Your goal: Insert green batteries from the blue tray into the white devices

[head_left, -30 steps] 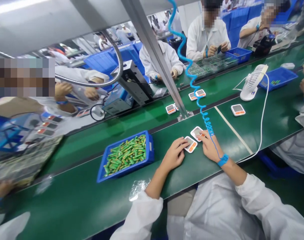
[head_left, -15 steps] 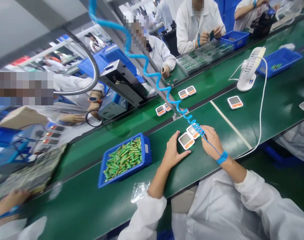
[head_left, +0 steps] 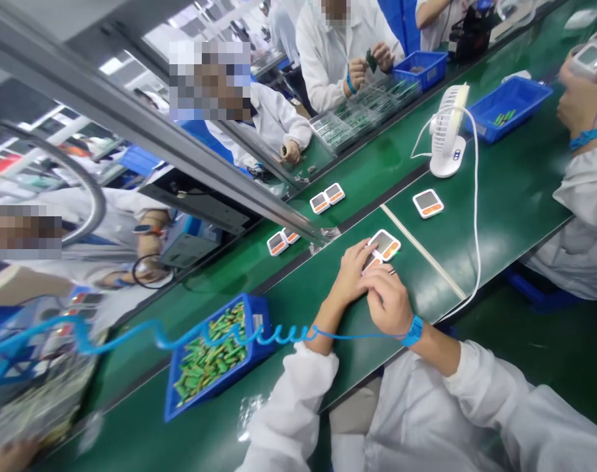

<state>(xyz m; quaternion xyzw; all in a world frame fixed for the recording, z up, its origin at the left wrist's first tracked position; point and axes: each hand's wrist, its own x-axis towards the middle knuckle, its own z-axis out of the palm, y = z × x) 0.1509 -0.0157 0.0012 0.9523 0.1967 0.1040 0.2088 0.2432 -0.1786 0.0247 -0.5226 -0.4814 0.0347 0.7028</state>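
Two white devices with grey screens and orange strips lie touching in front of me. The upper white device (head_left: 384,244) shows almost whole; the lower white device (head_left: 372,263) is mostly covered by my hands. My left hand (head_left: 348,274) grips the lower one from its left side, a fingertip reaching the edge of the upper one. My right hand (head_left: 387,300) is curled in, its fingers bent at the lower device's near edge and meeting my left hand. What its fingertips hold is hidden. A blue wrist strap (head_left: 413,331) with a coiled cord is on my right wrist.
Left is a blue bin (head_left: 256,341) of green cylindrical parts. Another white device (head_left: 428,204) lies right, near a white fan (head_left: 448,134) with a cable. Paired devices (head_left: 327,198) lie beyond the metal post (head_left: 259,190). Co-workers sit around; one hand (head_left: 580,98) holds a device.
My view has shifted. My left hand has gone from spread beside the devices to gripping the lower one. My right hand has moved from the upper device to the lower one, and its cord now swings left.
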